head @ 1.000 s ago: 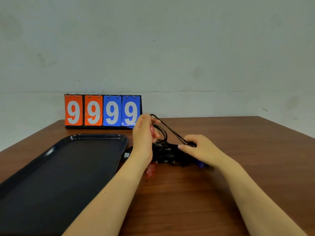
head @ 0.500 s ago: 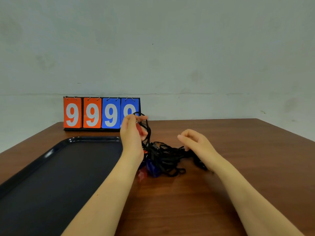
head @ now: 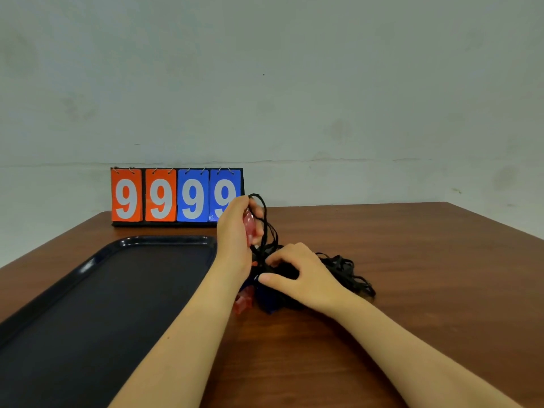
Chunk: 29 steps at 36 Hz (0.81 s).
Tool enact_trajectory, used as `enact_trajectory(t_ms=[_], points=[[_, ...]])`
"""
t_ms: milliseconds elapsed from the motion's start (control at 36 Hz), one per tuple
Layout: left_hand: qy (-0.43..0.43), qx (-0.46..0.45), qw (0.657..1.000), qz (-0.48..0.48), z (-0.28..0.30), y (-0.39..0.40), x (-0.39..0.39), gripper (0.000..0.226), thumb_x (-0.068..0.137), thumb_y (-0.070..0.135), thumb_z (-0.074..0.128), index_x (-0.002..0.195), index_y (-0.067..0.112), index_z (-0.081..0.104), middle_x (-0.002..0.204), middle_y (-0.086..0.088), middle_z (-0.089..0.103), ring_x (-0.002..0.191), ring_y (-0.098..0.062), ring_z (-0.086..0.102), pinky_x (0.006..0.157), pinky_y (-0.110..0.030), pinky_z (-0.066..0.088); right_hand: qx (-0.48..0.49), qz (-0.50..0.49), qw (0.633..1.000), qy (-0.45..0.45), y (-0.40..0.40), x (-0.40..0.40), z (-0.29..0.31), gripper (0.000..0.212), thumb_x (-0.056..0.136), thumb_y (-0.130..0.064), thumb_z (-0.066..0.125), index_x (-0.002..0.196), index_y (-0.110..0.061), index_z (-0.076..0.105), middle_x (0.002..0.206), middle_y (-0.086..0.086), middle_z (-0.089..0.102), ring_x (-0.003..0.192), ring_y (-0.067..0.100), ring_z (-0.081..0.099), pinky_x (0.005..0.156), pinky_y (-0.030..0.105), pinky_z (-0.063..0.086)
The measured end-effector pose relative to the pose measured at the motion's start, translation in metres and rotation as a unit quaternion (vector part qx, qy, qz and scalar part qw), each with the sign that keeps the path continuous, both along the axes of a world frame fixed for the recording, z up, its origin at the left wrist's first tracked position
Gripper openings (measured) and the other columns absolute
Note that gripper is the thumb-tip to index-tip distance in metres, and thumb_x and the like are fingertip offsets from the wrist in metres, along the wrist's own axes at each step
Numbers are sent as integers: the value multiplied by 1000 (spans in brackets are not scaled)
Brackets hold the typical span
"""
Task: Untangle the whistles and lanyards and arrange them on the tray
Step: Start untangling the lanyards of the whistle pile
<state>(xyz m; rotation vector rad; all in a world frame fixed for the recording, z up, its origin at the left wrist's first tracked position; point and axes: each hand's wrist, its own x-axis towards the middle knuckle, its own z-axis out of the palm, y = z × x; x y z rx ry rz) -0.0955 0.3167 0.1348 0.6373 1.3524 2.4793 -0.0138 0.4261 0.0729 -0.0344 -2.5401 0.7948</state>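
Gripping a pink whistle (head: 249,223) clear of the lanyard tangle (head: 338,269), left hand (head: 235,231) lifts at 12 o'clock; right hand (head: 300,275) pinches cords on the table (head: 412,275). Tray (head: 88,290), at 9 o'clock, holds nothing: sorting barely started, all whistles left.

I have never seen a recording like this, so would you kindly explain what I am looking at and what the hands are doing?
There is no machine here: a camera on a person's head looks down at their two bare hands. On the wooden table lie a dark tray, with nothing on it yet, and a flip scoreboard reading 9999. The left hand holds up a pink whistle with black cord looped over it. The right hand rests on the tangled lanyards, fingers curled into them.
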Motion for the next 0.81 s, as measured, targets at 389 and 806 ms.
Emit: enact_trajectory(t_ms=[389, 806], points=[[-78, -13, 984, 162, -1, -3, -6, 29, 94, 18, 37, 74, 18, 59, 48, 6, 53, 46, -9, 36, 45, -19, 29, -356, -59, 927, 97, 25, 3, 16, 36, 100, -18, 43, 78, -8, 69, 85, 14, 70, 86, 24, 66, 83, 32, 51], [-126, 69, 977, 156, -4, -8, -19, 21, 95, 16, 41, 76, 21, 46, 62, 5, 48, 44, -7, 39, 40, -18, 29, -656, -124, 698, 258, 72, 17, 23, 35, 94, -20, 34, 60, -19, 28, 48, -4, 25, 37, 11, 14, 37, 22, 13]])
